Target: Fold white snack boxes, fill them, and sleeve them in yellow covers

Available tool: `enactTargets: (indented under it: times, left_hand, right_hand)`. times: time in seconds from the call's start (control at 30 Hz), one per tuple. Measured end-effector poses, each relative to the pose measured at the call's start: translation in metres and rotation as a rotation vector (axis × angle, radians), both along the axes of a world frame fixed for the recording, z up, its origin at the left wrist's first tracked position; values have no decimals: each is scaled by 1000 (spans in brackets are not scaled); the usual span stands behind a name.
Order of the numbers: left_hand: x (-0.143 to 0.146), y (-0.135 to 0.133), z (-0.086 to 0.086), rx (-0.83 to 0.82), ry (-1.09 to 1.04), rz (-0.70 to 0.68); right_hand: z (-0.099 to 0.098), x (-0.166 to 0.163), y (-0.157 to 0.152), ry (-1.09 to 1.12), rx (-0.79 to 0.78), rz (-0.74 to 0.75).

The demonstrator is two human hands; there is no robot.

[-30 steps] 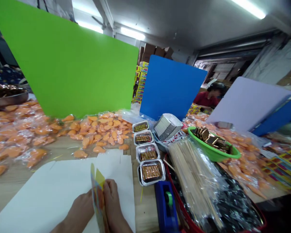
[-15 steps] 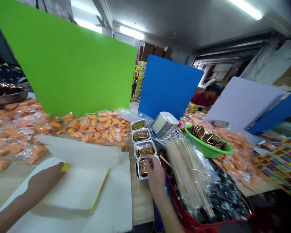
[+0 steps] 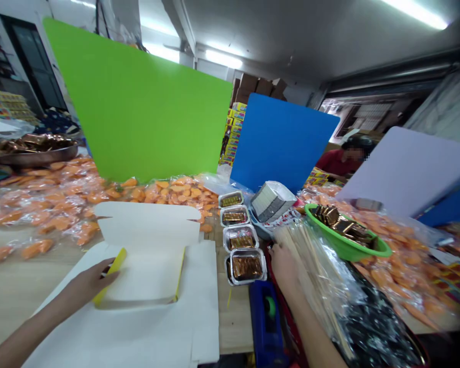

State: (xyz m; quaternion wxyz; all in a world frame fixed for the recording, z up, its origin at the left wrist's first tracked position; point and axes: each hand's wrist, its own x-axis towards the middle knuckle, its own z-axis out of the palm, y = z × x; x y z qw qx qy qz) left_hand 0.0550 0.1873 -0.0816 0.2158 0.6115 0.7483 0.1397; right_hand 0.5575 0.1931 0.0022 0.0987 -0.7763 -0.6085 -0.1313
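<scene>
One open box (image 3: 149, 278), white inside with yellow side walls and a notched far flap, lies on white sheets (image 3: 199, 322), its left wall pinched by the left hand (image 3: 91, 281); the right hand (image 3: 285, 264) curls at wooden sticks (image 3: 314, 281), whether gripping any I cannot tell. Four foil trays (image 3: 247, 266) stand in a column, another rim under the nearest; print on the yellow cartons (image 3: 235, 134) is too small to read.

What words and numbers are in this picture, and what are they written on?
I can't make out any words or numbers.
Yellow boxes stacked between the green board and the blue board: their printing is too small to read.
Colourful stack at the right edge: too blurred to read.
Open box: no writing shows on its white inside.
</scene>
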Motion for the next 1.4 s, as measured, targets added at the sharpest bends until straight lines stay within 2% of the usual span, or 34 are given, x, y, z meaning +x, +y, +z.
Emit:
enactTargets:
  times: [0.13, 0.17, 0.23, 0.3, 0.33, 0.37, 0.43, 0.5, 0.57, 0.67, 0.77, 0.87, 0.97, 1.03, 1.1, 1.17, 1.23, 1.33, 1.4]
  left_hand:
    - [5, -4, -4, 32, 73, -15]
    - [6, -4, -4, 29, 105, -28]
    - [10, -5, -1, 3, 146, -37]
    - [16, -7, 4, -18, 137, -37]
    - [19, -8, 7, -16, 122, -36]
    - [22, -10, 10, -9, 108, -31]
    - [29, -13, 16, 0, 91, -19]
    - [34, -15, 19, -7, 89, -1]
    - [37, -16, 21, -9, 91, 16]
    - [39, -19, 22, 2, 92, 42]
    - [40, -20, 20, 0, 88, 46]
    - [38, -17, 15, -5, 87, 37]
    - [33, -16, 10, -2, 58, 21]
    - [30, -19, 12, 47, 31, 52]
    - [32, -26, 23, 198, 75, 117]
    - [44, -34, 41, 386, 121, 154]
    - [71, -38, 61, 448, 41, 92]
    - [138, -31, 83, 272, -181, -192]
    - [189, -19, 87, 138, -192, -326]
  right_hand:
    - [28, 4, -8, 13, 132, 2]
    - [37, 2, -11, 44, 202, 18]
    - [57, -11, -21, 180, 438, 123]
    - [76, -37, -31, 398, 714, 314]
    - [84, -55, -35, 523, 801, 417]
    - [89, -76, -39, 650, 829, 508]
    - [90, -124, -41, 932, 750, 665]
    - [79, -176, -37, 1109, 570, 780]
    - [57, -226, -27, 1090, 330, 844]
    - [14, -287, -8, 685, 108, 891]
    - [-23, -323, 1, 534, 14, 841]
    - [-44, -337, -1, 480, -30, 792]
    - [-44, -329, -9, 442, -53, 826]
    - [-35, -308, -17, 433, -38, 849]
    - [-24, -272, -25, 436, -9, 817]
    - [-13, -223, -32, 445, 24, 694]
    - [-6, -168, -35, 432, 90, 473]
    - [-3, -96, -33, 318, 99, 141]
    - [-5, -62, -30, 234, 111, 33]
